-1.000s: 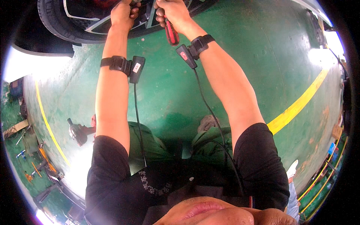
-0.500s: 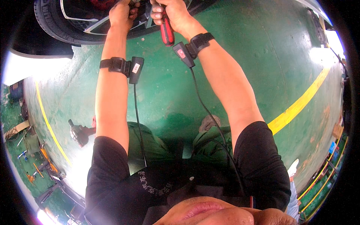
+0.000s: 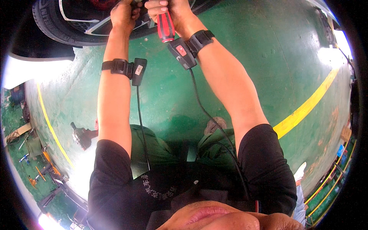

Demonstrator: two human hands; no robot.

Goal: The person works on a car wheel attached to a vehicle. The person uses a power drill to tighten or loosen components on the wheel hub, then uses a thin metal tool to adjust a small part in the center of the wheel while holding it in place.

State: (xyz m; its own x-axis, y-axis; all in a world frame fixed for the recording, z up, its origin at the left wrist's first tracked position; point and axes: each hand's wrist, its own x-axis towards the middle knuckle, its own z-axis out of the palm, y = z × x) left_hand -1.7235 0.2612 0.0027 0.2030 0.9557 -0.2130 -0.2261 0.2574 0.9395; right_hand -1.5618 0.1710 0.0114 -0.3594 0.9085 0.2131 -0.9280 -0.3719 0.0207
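My right hand (image 3: pixel 168 10) is wrapped round a tool with a ribbed red-and-black handle (image 3: pixel 166 28), its butt end pointing back toward me. The tool's working end is out of sight at the upper edge. To its left, my left hand (image 3: pixel 123 14) has curled fingers close to the tool's hidden end; a bit of metal shows by them, but I cannot make out what they hold. Both hands are in front of a car wheel with silver spokes (image 3: pixel 100 27) and a black tyre (image 3: pixel 57 28).
A dark cordless power tool (image 3: pixel 81 136) lies on the green floor (image 3: pixel 172 92) left of my legs. Yellow lines (image 3: pixel 303 111) run along both sides. Black cables (image 3: pixel 197 94) hang from my wrist straps. Another person's leg and shoe (image 3: pixel 300 172) show at lower right.
My right hand has shifted slightly left, and the tool's handle has swung left and a little upward. My left hand stays almost in place.
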